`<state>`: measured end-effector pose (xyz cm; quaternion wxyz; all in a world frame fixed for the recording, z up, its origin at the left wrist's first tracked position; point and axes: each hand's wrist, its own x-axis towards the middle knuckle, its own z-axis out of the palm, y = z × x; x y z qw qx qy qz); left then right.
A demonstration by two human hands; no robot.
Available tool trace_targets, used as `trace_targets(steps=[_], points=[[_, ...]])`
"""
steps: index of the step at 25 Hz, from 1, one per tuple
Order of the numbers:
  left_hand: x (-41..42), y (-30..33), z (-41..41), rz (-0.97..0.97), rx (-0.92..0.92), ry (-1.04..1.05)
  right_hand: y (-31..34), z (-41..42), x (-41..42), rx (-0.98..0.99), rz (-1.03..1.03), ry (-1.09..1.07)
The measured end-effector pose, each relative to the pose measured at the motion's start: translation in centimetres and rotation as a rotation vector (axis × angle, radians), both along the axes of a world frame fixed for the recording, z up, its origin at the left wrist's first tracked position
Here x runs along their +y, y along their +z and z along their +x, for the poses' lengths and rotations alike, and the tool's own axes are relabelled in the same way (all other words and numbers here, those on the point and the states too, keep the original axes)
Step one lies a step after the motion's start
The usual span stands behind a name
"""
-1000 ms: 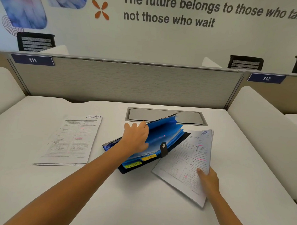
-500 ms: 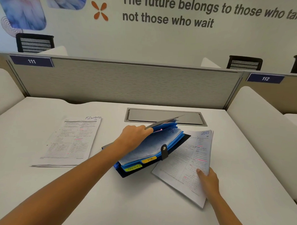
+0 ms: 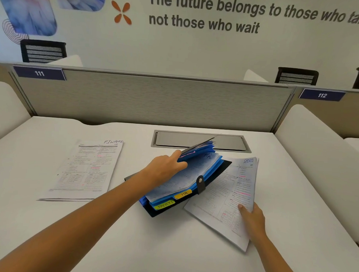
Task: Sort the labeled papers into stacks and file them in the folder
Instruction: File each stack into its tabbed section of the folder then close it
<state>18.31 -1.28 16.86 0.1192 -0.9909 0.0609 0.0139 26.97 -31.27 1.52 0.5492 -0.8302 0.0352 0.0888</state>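
— Where are the hands?
— Left hand (image 3: pixel 163 170) grips the folder's (image 3: pixel 195 177) raised dividers; right hand (image 3: pixel 252 218) pinches the SPORTS stack (image 3: pixel 231 198) beside it.
— Anything hidden?
— Left fingertips. Both lie diagonally, long axes running far-right; the stack's corner is tucked under the folder.

A white desk (image 3: pixel 110 235) is carrying everything here, and its far edge is meeting a grey partition. A grey cable hatch (image 3: pixel 200 141) is sitting flush in the desktop near that far edge. To the left, a stack of printed papers (image 3: pixel 88 169) is lying flat, with FINANCE handwritten at its top right corner. In the middle, a dark expanding folder (image 3: pixel 218 176) is lying open on the surface (its blue dividers are showing tabs reading SPORTS and HR). Just to the right, a second stack of papers (image 3: pixel 233 198) marked SPORTS is resting at a slant, its left edge tucking under the folder.
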Motion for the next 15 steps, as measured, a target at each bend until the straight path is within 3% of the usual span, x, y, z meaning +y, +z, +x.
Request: trace_targets(steps=[4,7,15], points=[[-0.2,0.2,0.4,-0.016,0.003,0.155,0.1,-0.1,0.1,0.006,-0.002,-0.001],[-1.1,0.3,0.2,-0.141,-0.081,0.236,0.2,-0.2,0.1,0.004,-0.008,-0.001],[-2.5,0.0,-0.3,-0.129,0.045,0.398,0.3,-0.2,0.1,0.002,-0.005,-0.016]])
